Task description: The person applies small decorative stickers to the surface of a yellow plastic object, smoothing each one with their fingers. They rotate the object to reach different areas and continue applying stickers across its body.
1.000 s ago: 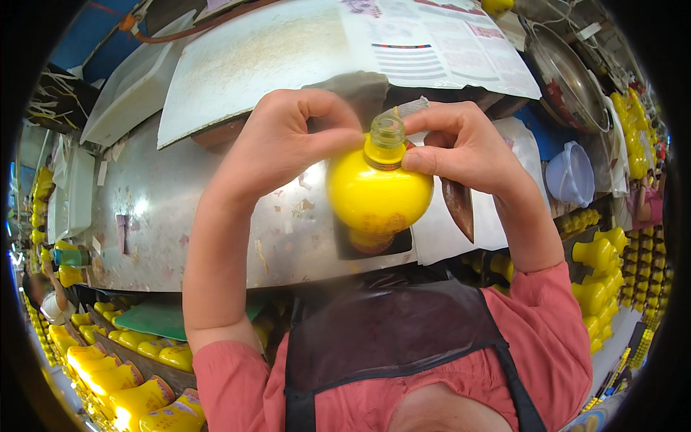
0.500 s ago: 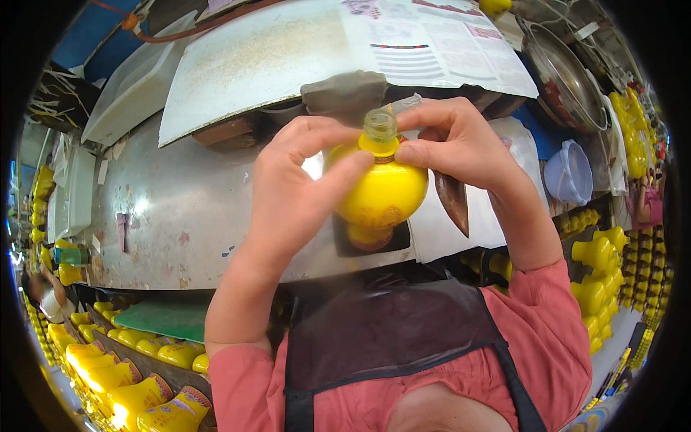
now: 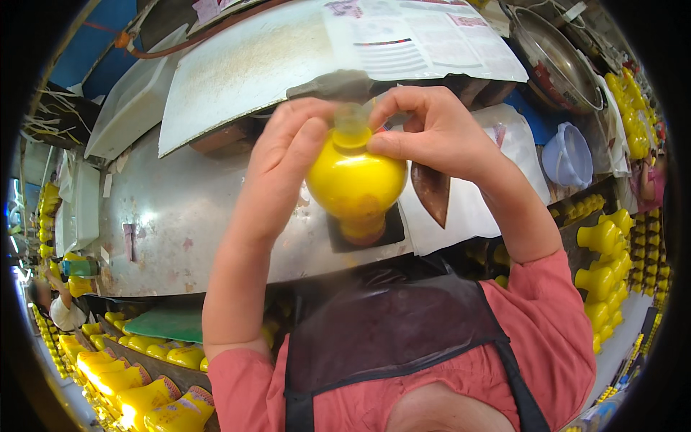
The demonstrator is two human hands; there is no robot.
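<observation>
Blur softens the glass neck (image 3: 351, 119) of the yellow bottle (image 3: 356, 174) and the left hand (image 3: 284, 147), so whether its fingertips touch the bottle cannot be told. The pattern low on the body is too smeared to make out. The right hand (image 3: 425, 129) hides the upper end of the brown pointed piece (image 3: 432, 198). The lower edge cuts off the pink shirt (image 3: 547, 324); marks on the white sheet (image 3: 432, 50) are too faint to tell.
</observation>
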